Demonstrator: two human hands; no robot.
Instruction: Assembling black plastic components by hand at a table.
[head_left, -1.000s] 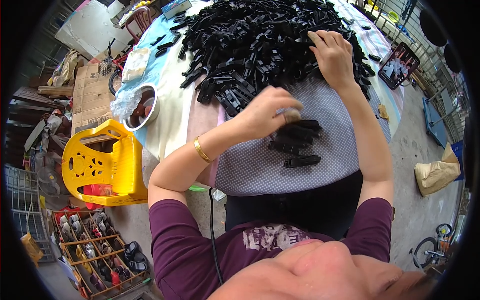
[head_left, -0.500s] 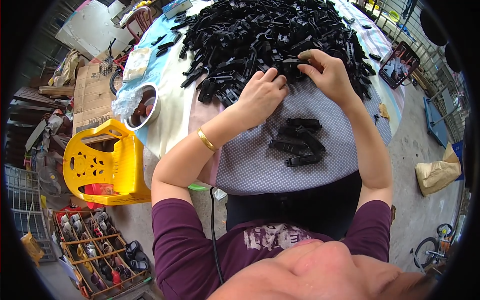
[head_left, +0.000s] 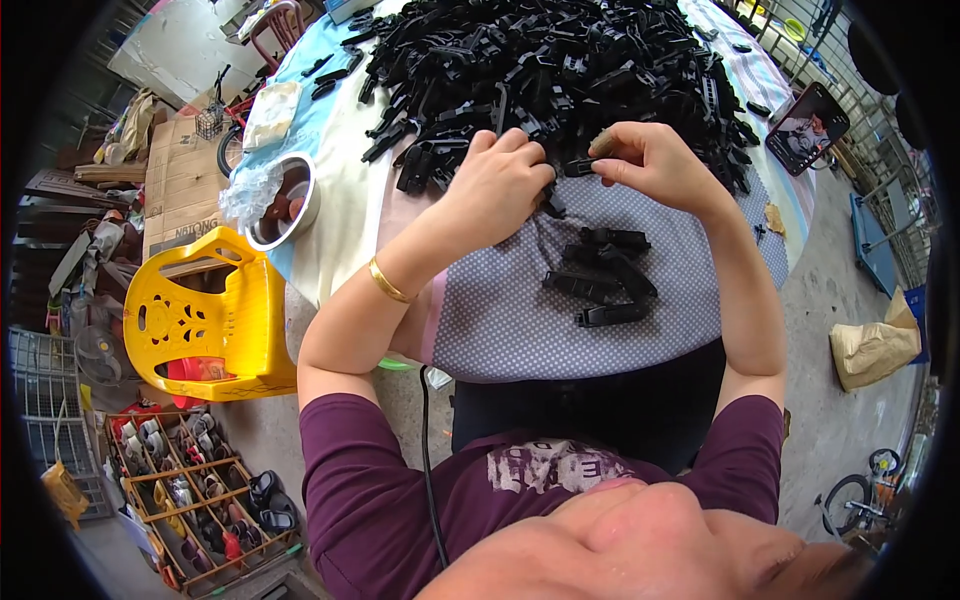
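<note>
A large heap of black plastic clip-like parts (head_left: 560, 70) covers the far side of the table. My right hand (head_left: 655, 168) is at the heap's near edge, thumb and forefinger pinched on the end of a small black plastic part (head_left: 578, 167); a finger covering shows on its forefinger. To its left, my left hand (head_left: 497, 190), a gold bangle at the wrist, has its fingers curled down over the heap's edge. A black piece (head_left: 551, 206) shows below its fingertips, but the grip itself is hidden. Nearer me, several loose black parts (head_left: 612, 275) lie on the dotted grey cloth (head_left: 490, 330).
A phone (head_left: 806, 128) stands tilted at the table's right. On the left are a metal bowl (head_left: 312, 205) with a plastic bag, a white packet (head_left: 272, 115) and a yellow plastic chair (head_left: 240, 320). A black cable (head_left: 425, 450) hangs by my left side.
Both hands have come slightly toward me and apart, the left one leftward. The right hand still pinches a black part. The cloth beside the left hand now shows creases.
</note>
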